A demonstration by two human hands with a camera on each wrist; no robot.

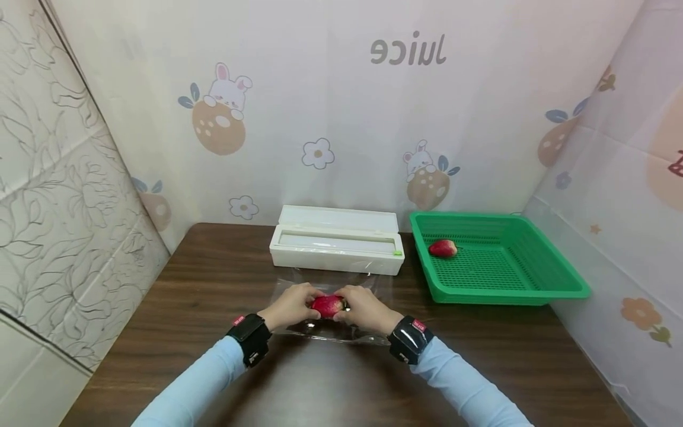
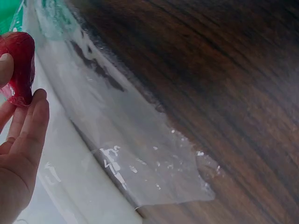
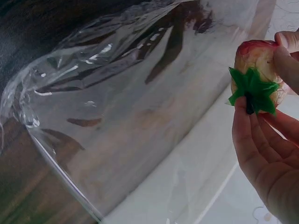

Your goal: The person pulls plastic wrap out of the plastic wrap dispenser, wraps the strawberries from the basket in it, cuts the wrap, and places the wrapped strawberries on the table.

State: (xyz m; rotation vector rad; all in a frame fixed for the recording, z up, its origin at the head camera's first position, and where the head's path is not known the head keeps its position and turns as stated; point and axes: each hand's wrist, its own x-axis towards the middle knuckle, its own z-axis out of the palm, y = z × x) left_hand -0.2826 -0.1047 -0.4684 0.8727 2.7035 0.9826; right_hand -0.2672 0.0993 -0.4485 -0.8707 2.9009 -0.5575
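Between both hands, over the middle of the table, is a red model strawberry (image 1: 328, 306) with a pale top. Its green leaves (image 3: 252, 88) show in the right wrist view. The left hand (image 1: 292, 306) holds the strawberry's red end with thumb and fingers. At the leafy end, the right hand (image 1: 368, 309) pinches it from the other side. Beneath the hands, a sheet of clear cling film (image 2: 131, 154) lies wrinkled over the table, reaching back to a white cling film dispenser (image 1: 336, 258) with its lid raised. Whether the strawberry touches the film is hard to tell.
A green plastic basket (image 1: 512, 294) stands at the back right, with another red strawberry (image 1: 443, 248) inside, near its left wall. The dark wooden table (image 1: 213, 261) backs onto a patterned curtain (image 1: 331, 89), and a tiled wall (image 1: 69, 178) rises on the left.
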